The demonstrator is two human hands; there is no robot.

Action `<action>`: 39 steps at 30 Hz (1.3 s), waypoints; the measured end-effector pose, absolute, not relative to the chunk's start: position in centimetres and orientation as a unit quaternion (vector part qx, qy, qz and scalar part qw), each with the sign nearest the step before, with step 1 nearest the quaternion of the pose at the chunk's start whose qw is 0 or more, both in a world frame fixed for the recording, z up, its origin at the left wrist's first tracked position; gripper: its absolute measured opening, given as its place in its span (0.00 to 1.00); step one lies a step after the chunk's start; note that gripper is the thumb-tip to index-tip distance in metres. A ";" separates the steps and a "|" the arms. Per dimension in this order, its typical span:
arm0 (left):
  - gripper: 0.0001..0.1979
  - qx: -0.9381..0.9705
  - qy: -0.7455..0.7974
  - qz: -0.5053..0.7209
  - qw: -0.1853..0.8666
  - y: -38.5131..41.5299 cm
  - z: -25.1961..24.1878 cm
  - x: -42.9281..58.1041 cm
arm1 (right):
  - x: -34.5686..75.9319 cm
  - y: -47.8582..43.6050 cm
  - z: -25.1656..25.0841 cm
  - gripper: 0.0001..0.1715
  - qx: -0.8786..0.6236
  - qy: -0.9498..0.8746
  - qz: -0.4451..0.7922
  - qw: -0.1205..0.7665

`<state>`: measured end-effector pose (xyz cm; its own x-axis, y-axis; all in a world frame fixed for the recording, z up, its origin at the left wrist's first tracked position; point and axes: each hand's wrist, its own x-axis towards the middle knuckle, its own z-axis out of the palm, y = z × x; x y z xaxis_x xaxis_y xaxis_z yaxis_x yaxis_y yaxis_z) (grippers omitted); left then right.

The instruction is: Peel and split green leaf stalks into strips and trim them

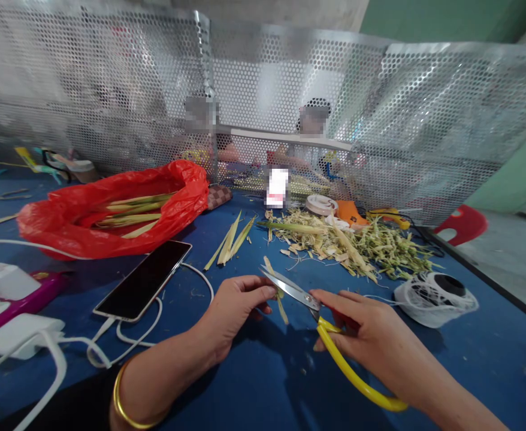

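In the head view, your left hand (238,302) has thumb and fingertips pinched on a leaf strip (283,308) above the worktop (254,383); your right hand's (371,335) grip is wrapped around yellow-handled scissors (292,290), blades at that strip.

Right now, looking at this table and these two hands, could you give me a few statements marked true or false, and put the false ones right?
1. The right hand holds scissors. True.
2. The scissors' handles are red. False: they are yellow.
3. The left hand pinches a strip. True.
4. The bag is tied shut. False: it is open, with leaves showing inside.
5. A cable runs into the dark phone. True.
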<state>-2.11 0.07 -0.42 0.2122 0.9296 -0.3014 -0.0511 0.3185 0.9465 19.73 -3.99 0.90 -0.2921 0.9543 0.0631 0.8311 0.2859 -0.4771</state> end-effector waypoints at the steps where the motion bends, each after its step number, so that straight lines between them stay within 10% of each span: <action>1: 0.08 0.442 0.497 0.380 0.642 0.1 -0.4 -2.1 | 19.7 -4.0 0.9 0.26 -0.568 -0.786 0.177 0.170; 31: 0.10 0.238 0.404 0.530 0.706 1.4 0.6 -3.4 | 19.6 -3.5 0.7 0.33 -0.614 -0.692 0.251 0.284; 39: 0.11 0.346 0.407 0.521 0.666 1.0 0.3 -3.1 | 18.6 -3.2 -0.3 0.33 -0.544 -0.545 0.479 0.421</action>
<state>-3.06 0.99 0.31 0.1258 0.9750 -0.1829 -0.4119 0.2191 0.8845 18.57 -3.23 -0.34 -0.0544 0.9965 -0.0627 0.1901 -0.0513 -0.9804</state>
